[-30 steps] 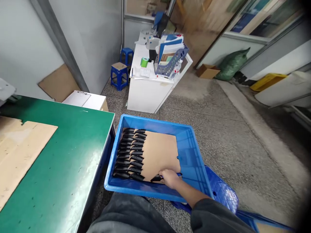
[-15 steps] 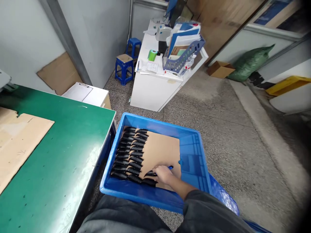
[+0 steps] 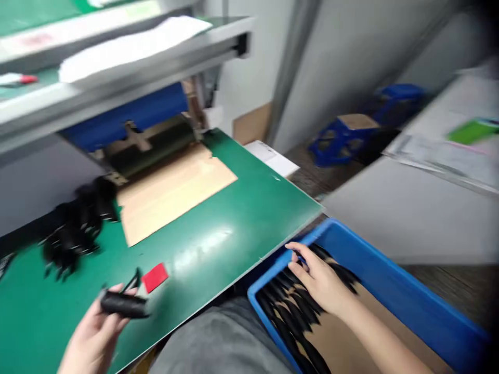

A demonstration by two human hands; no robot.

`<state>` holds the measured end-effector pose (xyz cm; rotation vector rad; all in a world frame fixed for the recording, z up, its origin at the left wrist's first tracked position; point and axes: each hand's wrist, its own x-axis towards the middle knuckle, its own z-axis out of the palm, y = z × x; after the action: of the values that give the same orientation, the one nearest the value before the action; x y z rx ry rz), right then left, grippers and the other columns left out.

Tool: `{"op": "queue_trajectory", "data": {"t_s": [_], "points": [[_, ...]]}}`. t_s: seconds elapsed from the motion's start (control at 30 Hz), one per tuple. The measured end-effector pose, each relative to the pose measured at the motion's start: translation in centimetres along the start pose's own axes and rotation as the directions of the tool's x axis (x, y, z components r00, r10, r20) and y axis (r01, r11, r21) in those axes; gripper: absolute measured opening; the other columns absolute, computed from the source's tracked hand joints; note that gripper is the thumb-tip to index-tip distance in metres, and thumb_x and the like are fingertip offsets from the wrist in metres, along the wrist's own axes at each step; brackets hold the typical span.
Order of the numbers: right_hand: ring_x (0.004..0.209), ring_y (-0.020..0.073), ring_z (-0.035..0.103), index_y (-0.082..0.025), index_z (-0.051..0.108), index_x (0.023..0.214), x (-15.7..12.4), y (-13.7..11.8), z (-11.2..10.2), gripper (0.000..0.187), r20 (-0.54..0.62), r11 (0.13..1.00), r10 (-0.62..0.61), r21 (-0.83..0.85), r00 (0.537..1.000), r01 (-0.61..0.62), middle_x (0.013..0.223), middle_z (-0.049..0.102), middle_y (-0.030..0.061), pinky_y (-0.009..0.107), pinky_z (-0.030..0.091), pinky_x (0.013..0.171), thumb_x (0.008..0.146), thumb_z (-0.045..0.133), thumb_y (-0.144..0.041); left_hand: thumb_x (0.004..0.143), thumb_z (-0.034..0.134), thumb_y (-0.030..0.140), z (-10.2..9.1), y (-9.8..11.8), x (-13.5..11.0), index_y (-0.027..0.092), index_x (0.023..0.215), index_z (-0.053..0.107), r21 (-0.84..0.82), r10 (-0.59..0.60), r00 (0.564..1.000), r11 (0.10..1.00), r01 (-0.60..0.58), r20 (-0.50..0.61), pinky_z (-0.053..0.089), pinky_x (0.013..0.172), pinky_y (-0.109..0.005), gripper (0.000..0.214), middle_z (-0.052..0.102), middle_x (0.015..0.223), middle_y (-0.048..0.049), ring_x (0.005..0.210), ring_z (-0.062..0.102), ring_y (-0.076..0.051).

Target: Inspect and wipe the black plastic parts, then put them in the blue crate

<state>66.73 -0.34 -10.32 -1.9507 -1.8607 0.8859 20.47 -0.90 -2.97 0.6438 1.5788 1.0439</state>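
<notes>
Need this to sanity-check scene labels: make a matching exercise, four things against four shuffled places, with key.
1. Black cylinder
2. Cardboard sheet
3. Blue bin
4. Right grip

A. Beside the green table, containing rows of black pieces
B. Raised over the bin
C. In the left grip
D. Flat on the green table

Pairs: 1-C, 2-D, 3-A, 4-B

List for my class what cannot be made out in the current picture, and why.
All in the head view:
Dark blue thing at the right hand: mostly hidden by fingers.
Black piece in the left hand: blur hides its details.
Black heap on the green bench: too blurred to count.
Blue tub: near end cut off by the bottom edge.
</notes>
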Motion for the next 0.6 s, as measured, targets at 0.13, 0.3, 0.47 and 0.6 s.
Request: {"op": "queue_trajectory", "data": {"t_s": [0.13, 0.3, 0.47, 0.6], "points": [[0.100, 0.0278, 0.048, -0.025, 0.043, 0.129, 2.8, -16.7, 1.3, 0.060, 0.029, 0.801, -0.583, 0.184, 0.812, 0.569, 0.112, 0.051, 0.0087, 0.040, 0.039, 0.086, 0.093, 0.036, -0.072, 0.064, 0.083, 0.035, 0.3, -0.1, -1.9, 0.025, 0.118, 0.048, -0.244, 0.225, 0.970, 0.949, -0.198, 0.090, 0.050, 0.091, -0.036, 0.066, 0.064, 0.119, -0.0121, 0.107, 0.061, -0.026], [0.077, 0.0231, 0.043, -0.019, 0.055, 0.105, 2.3, -29.4, 5.7, 0.067, 0.054, 0.607, -0.794, 0.145, 0.606, 0.782, 0.087, 0.050, 0.0053, 0.035, 0.032, 0.071, 0.094, 0.016, -0.072, 0.063, 0.084, 0.034, -1.5, 1.5, -4.4, 0.027, 0.111, 0.049, -0.399, 0.355, 0.934, 0.863, -0.310, 0.041, 0.053, 0.086, -0.033, 0.059, 0.066, 0.116, -0.0081, 0.099, 0.064, -0.023], [0.075, 0.0222, 0.039, -0.016, 0.057, 0.100, 2.9, -33.8, 8.7, 0.075, 0.102, 0.527, -0.847, 0.028, 0.522, 0.850, 0.084, 0.047, 0.0055, 0.034, 0.027, 0.068, 0.094, 0.005, -0.070, 0.066, 0.082, 0.035, -6.4, 2.1, -5.0, 0.027, 0.111, 0.048, -0.402, 0.349, 0.936, 0.864, -0.304, 0.041, 0.055, 0.084, -0.039, 0.057, 0.064, 0.117, -0.0086, 0.096, 0.065, -0.026], [0.072, 0.0216, 0.037, -0.016, 0.056, 0.089, 2.8, -36.8, 11.0, 0.078, 0.183, 0.496, -0.842, -0.103, 0.507, 0.862, 0.081, 0.046, 0.0048, 0.034, 0.024, 0.067, 0.094, -0.004, -0.065, 0.070, 0.079, 0.034, -9.8, 2.0, -4.3, 0.026, 0.113, 0.047, -0.414, 0.349, 0.936, 0.858, -0.303, 0.040, 0.055, 0.085, -0.038, 0.055, 0.064, 0.117, -0.0098, 0.098, 0.065, -0.026]]}}
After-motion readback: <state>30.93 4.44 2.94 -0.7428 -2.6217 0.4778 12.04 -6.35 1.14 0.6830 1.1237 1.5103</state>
